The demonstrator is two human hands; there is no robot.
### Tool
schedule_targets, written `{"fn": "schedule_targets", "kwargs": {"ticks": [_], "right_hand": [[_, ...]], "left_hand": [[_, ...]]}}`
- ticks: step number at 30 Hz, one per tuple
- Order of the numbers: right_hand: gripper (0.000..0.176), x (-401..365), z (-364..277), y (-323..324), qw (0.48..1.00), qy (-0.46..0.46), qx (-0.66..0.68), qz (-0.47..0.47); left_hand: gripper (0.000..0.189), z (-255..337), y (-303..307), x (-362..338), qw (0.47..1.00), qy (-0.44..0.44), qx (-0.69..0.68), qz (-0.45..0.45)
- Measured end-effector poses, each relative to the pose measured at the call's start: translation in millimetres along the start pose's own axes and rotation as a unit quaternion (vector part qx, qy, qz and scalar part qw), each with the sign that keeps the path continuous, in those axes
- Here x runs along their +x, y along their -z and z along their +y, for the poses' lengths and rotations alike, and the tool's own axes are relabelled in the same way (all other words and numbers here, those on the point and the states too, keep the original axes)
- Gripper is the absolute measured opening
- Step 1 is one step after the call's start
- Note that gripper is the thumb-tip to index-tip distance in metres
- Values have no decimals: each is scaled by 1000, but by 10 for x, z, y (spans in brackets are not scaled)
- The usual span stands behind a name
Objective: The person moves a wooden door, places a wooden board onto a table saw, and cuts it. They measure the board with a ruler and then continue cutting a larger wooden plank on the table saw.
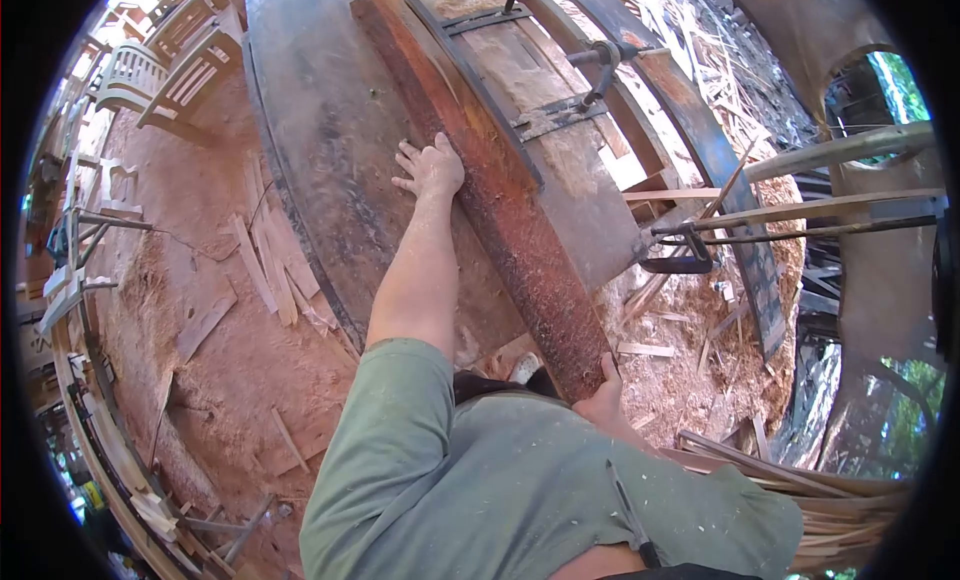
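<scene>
A long reddish-brown wooden plank (500, 210) lies on the metal table (310, 110) and overhangs its near edge. Its right side runs along a dark straight metal fence (470, 85). My left hand (432, 168) rests against the plank's left side near the middle, fingers spread over the tabletop. At the near end of the plank, my right hand (603, 400) holds the corner, thumb up along the side. The fingers of that hand are mostly hidden behind the wood.
Clamps (595, 75) and a metal handle (680, 260) stick out right of the fence. Wooden chairs (165, 80) stand at the far left. Sawdust and wood offcuts (265, 250) cover the ground. Stacked wooden strips (800, 480) lie at the lower right.
</scene>
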State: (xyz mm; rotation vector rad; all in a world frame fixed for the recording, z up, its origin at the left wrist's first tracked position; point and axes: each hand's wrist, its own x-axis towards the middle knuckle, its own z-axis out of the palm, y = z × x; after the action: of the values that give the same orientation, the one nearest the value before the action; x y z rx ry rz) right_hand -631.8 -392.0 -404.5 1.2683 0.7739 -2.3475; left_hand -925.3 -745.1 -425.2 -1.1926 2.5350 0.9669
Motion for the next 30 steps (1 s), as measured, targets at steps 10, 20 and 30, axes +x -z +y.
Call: {"fn": "schedule_targets", "kwargs": {"ticks": [10,20,30], "right_hand": [[53,2,10,-119,997,27,-24,71],[57,-156,-115,-332,996,-74,-11,57],[51,-15,-76,-258,998,-30,-10,53]], "left_hand": [[67,35,60,17,1000,2,10,-1],[67,51,47,64,1000,8,25,-2],[69,74,104,131,1000,4,26,-3]]}}
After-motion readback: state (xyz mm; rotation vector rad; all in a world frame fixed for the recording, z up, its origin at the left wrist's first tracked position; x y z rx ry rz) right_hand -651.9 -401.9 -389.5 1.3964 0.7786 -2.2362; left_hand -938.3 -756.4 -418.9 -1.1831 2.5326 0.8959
